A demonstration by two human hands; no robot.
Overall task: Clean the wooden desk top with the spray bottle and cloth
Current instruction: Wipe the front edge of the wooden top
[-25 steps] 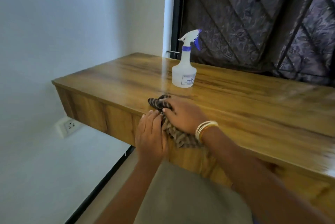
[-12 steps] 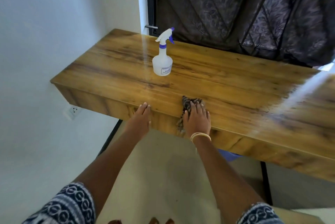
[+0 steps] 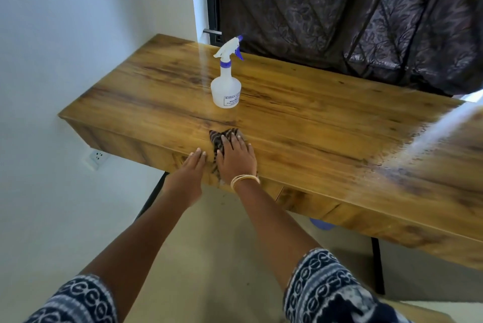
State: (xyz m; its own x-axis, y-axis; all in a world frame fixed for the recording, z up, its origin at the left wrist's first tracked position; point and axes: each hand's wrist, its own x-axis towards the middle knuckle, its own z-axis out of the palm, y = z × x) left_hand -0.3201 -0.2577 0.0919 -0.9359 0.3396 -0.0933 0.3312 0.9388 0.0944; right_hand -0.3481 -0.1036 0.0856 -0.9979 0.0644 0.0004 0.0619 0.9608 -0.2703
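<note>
A: With the right hand (image 3: 236, 158) pressed flat on the striped cloth (image 3: 222, 139) near the front edge of the desk (image 3: 313, 124), what would make this wiping pass a good one?

B: Its fingers (image 3: 232, 139) lie straight and close together on top of the cloth, pressing it down, not gripping it. I'd spread the load through the whole palm so the cloth stays flat; part of it already hangs over the front lip.

A: And the left hand (image 3: 190, 168)?

B: It rests on the front edge just beside the cloth, fingers straight and together, holding nothing. It looks like a brace. I'd keep it there for balance and clear of the wiping path.

A: Where is the spray bottle (image 3: 226, 84)?

B: Upright on the desk, farther back than the cloth and apart from it, nozzle toward the dark curtain (image 3: 339, 9). Nobody is touching it. A long stroke toward the back would meet it, so I'd sweep along the grain, side to side, or lift it aside first.

A: Which way next?

B: My guess is rightward. The right part of the top shows a streaky glare, though I cannot tell whether that is wet spray or only window light. Overlapping passes from the front edge backward should avoid missed strips.
</note>
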